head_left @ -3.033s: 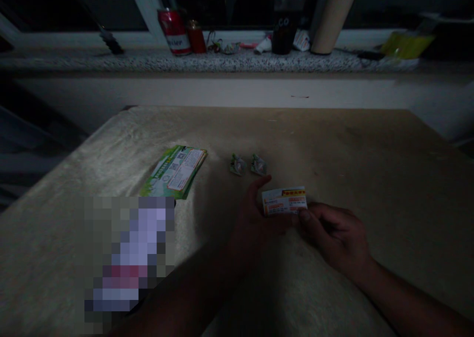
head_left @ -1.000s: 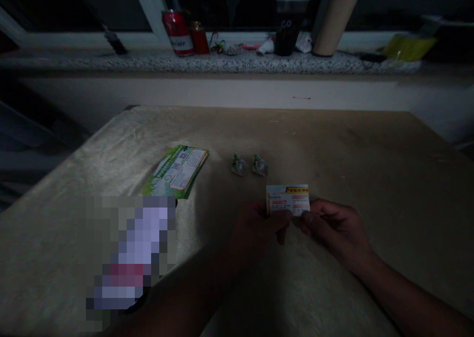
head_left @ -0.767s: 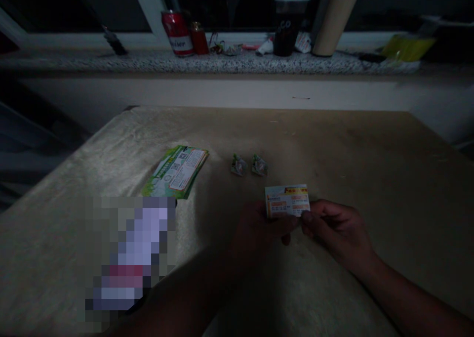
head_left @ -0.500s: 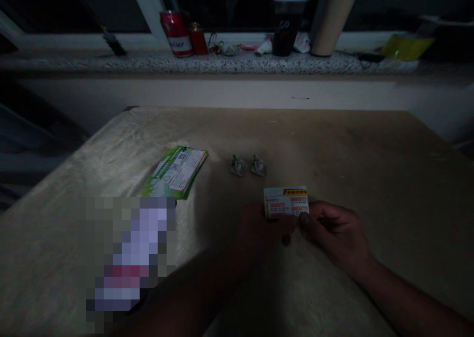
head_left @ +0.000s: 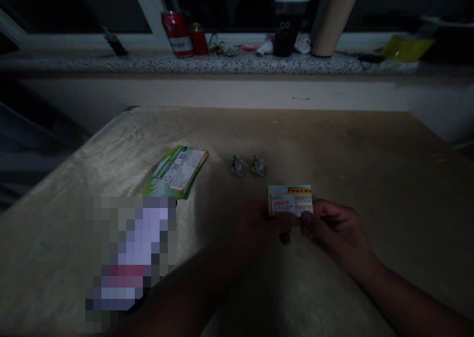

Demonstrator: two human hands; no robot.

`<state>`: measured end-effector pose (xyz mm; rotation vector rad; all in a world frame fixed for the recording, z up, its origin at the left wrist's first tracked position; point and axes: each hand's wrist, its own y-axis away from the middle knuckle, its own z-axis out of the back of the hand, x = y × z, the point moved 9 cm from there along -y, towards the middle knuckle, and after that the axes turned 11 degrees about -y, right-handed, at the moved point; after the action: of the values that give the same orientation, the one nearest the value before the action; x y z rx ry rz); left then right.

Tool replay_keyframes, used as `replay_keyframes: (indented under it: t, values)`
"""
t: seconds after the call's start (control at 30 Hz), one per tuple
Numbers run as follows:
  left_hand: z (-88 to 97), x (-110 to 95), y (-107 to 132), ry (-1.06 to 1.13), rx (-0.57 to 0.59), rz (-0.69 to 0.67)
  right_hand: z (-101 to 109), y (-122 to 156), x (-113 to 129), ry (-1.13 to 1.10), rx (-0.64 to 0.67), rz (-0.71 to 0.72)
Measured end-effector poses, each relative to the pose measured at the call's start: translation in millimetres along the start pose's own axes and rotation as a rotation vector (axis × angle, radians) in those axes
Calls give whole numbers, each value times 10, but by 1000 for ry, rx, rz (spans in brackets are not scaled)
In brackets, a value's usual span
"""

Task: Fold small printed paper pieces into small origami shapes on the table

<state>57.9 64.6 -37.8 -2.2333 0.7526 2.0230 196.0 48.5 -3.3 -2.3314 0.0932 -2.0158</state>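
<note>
Both hands hold a small white card with orange and red print [head_left: 290,199] just above the table [head_left: 351,149]. My left hand [head_left: 259,228] pinches its lower left corner with closed fingers. My right hand [head_left: 335,231] pinches its lower right edge between thumb and fingers. Two small crumpled green-and-white folded paper pieces [head_left: 249,165] lie on the table just beyond the card. A stack of green printed cards [head_left: 177,171] lies further left.
A blurred-out patch [head_left: 129,258] covers something at the near left. The stone window sill [head_left: 207,63] behind holds a red can [head_left: 177,33], a dark bottle [head_left: 285,23], a cardboard tube [head_left: 335,16], a yellow item [head_left: 407,45] and small clutter.
My left hand shifted from cupping the card's left side with an extended finger to pinching its lower corner. The card stayed almost in place, drifting slightly right.
</note>
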Motion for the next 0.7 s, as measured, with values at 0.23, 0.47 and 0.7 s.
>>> replay_keyframes:
  t: [0.23,0.47,0.7]
  values:
    - [7,-59,10,12,16,-13,-6,-23,-25,-29,26,-31]
    - [41,-12,-10,8,25,-2,5,-26,-135,-85,47,-109]
    - [157,-41,-9,6,-18,-43,88,-42,-240,-215,62,-164]
